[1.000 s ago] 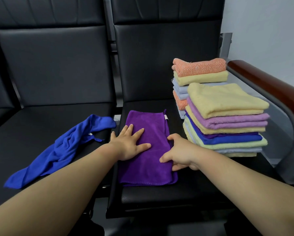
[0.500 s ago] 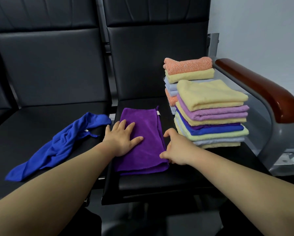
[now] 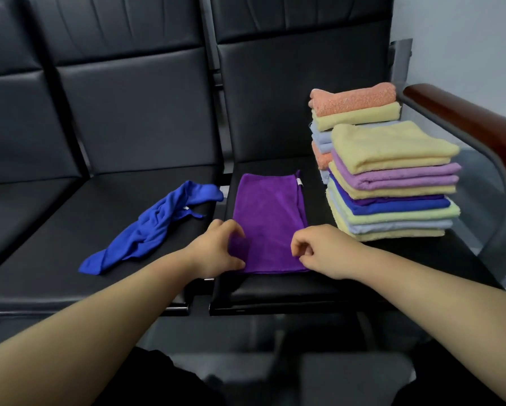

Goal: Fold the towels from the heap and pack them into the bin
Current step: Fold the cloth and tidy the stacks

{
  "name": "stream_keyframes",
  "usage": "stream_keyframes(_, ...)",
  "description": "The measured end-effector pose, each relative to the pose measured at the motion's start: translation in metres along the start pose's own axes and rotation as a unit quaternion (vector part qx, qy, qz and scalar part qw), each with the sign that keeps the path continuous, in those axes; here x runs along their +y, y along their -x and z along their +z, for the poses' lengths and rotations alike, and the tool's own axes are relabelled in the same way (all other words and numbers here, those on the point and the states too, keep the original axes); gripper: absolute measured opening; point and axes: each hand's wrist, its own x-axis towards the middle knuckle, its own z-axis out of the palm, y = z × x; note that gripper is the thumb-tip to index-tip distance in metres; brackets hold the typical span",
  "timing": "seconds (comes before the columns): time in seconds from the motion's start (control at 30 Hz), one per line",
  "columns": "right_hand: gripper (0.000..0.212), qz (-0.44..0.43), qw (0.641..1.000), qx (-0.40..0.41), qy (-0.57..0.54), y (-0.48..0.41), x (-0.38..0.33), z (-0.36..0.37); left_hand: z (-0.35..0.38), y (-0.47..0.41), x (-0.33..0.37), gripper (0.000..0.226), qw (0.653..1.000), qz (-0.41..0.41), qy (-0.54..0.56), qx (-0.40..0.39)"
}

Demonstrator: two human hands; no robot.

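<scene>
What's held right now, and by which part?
The purple towel: the left hand pinches its near-left corner; the right hand looks to pinch the near-right corner, though that grip is less clear.

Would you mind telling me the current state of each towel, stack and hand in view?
purple towel: folded, flat on the right seat.
blue towel: unfolded, crumpled on the left seat.
front stack: folded towels, piled neatly.
back stack: folded towels, piled behind it.
left hand: pinches the purple towel's near left corner.
right hand: seemingly pinches its near right corner.
</scene>
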Motion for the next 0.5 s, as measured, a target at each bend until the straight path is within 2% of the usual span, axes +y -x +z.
stream_keyframes(0.13, 0.022, 0.004, 1.0, -0.018, -0.001, 0.001, -0.004, -0.002, 0.004, 0.013, 0.002, 0.044, 0.994, 0.052, 0.09, -0.037)
stream_keyframes(0.27, 0.01, 0.005, 0.999, -0.021, -0.03, 0.002, -0.003, 0.002, -0.003, 0.022, 0.0, 0.038, 0.977, 0.032, 0.191, -0.092)
stream_keyframes(0.37, 0.023, 0.028, 0.998, -0.02, -0.049, 0.004, -0.001, 0.001, -0.009, 0.019, -0.005, 0.036, 0.975, 0.004, 0.218, -0.051)
stream_keyframes(0.5, 0.032, 0.025, 0.999, -0.022, -0.015, 0.004, -0.001, 0.004, -0.014, 0.011, -0.003, 0.026, 0.987, 0.003, 0.156, 0.043)
